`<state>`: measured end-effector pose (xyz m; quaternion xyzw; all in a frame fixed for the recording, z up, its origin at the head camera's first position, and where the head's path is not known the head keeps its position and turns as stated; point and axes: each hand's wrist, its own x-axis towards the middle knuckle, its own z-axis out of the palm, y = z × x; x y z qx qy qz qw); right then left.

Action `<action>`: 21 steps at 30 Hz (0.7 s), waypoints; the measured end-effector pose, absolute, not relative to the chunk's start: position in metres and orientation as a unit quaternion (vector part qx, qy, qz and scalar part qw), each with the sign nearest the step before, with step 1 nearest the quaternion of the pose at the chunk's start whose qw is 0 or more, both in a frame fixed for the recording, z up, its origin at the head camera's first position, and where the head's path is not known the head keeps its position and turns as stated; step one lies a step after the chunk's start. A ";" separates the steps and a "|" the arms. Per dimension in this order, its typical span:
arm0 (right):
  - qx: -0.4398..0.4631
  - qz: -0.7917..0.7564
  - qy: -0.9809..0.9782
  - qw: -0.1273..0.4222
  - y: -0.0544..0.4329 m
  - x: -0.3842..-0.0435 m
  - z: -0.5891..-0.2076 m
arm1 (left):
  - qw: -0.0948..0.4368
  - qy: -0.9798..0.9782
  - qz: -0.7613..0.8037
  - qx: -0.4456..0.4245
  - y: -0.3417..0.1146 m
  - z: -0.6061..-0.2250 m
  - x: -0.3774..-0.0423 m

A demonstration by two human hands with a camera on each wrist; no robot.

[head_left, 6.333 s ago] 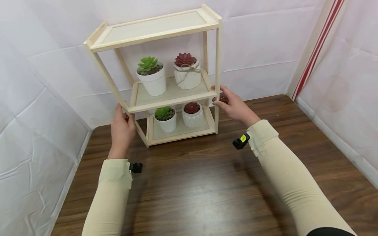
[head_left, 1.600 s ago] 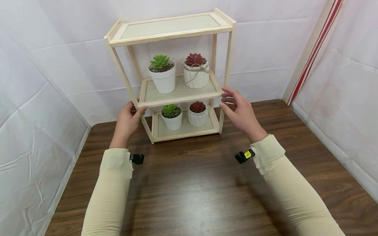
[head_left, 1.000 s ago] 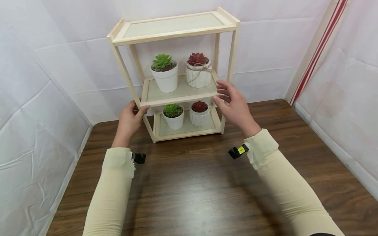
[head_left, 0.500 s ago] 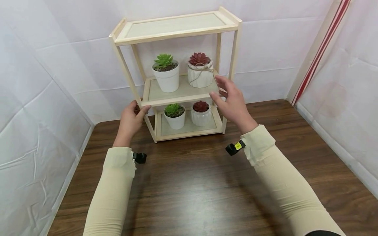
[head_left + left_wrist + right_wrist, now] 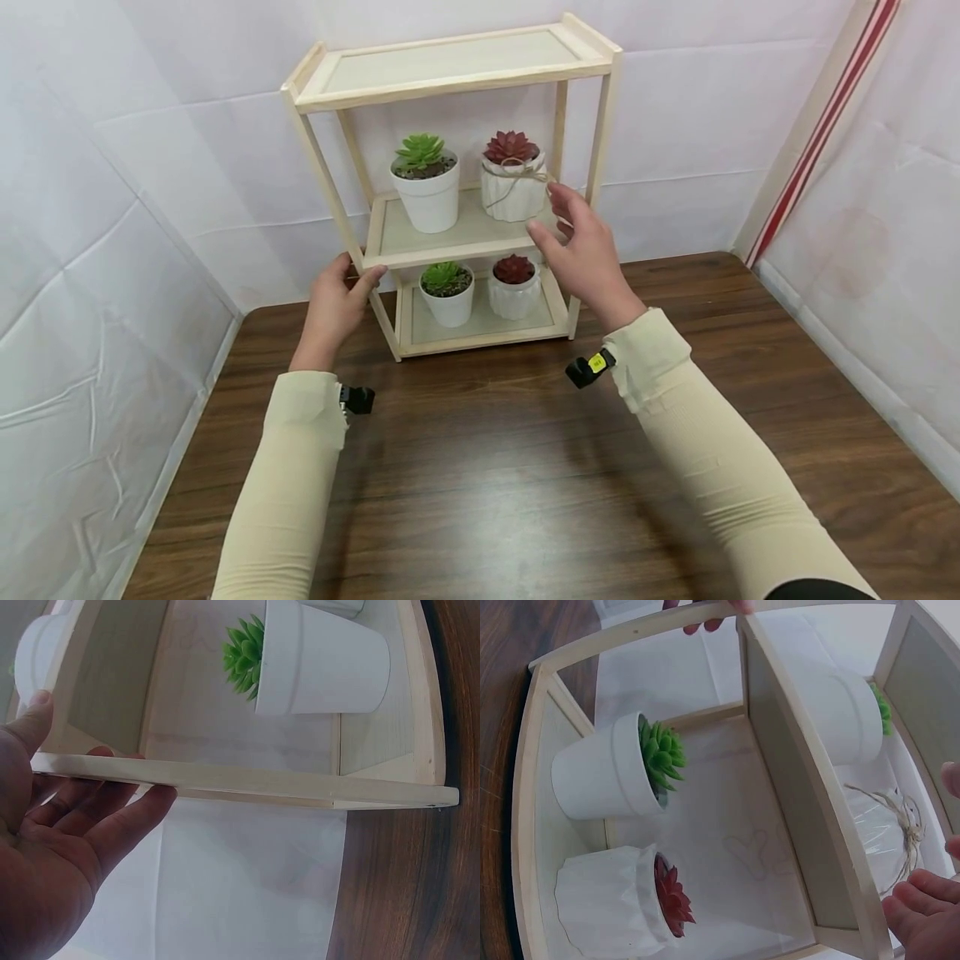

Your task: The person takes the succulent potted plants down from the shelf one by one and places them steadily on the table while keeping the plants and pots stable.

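Observation:
A light wooden three-tier shelf rack (image 5: 453, 63) stands against the white backdrop. My left hand (image 5: 333, 302) holds its left front post at middle-tier height, with the thumb at the tier's front edge and the fingers behind the post. My right hand (image 5: 583, 248) reaches in at the middle tier's right end, fingers apart and loosely bent, fingertips close to a white fluted pot (image 5: 513, 193) tied with twine and bearing a red succulent (image 5: 512, 147). Left of that pot is a smooth white pot (image 5: 429, 202) with a green succulent (image 5: 420, 152). The right wrist view shows the right fingers (image 5: 924, 894) near the twine.
On the bottom tier sit a smaller green succulent pot (image 5: 449, 304) and a red succulent pot (image 5: 514, 294). A dark wood-grain table (image 5: 480, 450) carries the rack. White sheeting hangs behind and at both sides; a red-striped band (image 5: 825, 125) runs down the right corner.
My right hand has left the right front post and moved left and up, toward the twine-tied pot. My left thumb has come onto the middle tier's front edge. The rack appears farther right in view.

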<state>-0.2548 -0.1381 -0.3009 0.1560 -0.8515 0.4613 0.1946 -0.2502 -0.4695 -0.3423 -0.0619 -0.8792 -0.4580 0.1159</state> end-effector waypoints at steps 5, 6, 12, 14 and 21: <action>0.148 0.459 -0.853 0.200 -0.140 -0.259 -0.300 | 0.116 -0.881 -0.455 -0.061 -0.470 -0.343 -0.250; 0.146 0.458 -0.854 0.200 -0.141 -0.260 -0.299 | 0.117 -0.881 -0.455 -0.061 -0.470 -0.343 -0.250; 0.132 0.450 -0.862 0.194 -0.144 -0.266 -0.297 | 0.123 -0.881 -0.452 -0.062 -0.470 -0.344 -0.251; 0.126 0.448 -0.864 0.193 -0.146 -0.267 -0.296 | 0.124 -0.880 -0.453 -0.063 -0.470 -0.344 -0.251; 0.114 0.435 -0.872 0.193 -0.149 -0.272 -0.293 | 0.127 -0.879 -0.455 -0.062 -0.470 -0.345 -0.251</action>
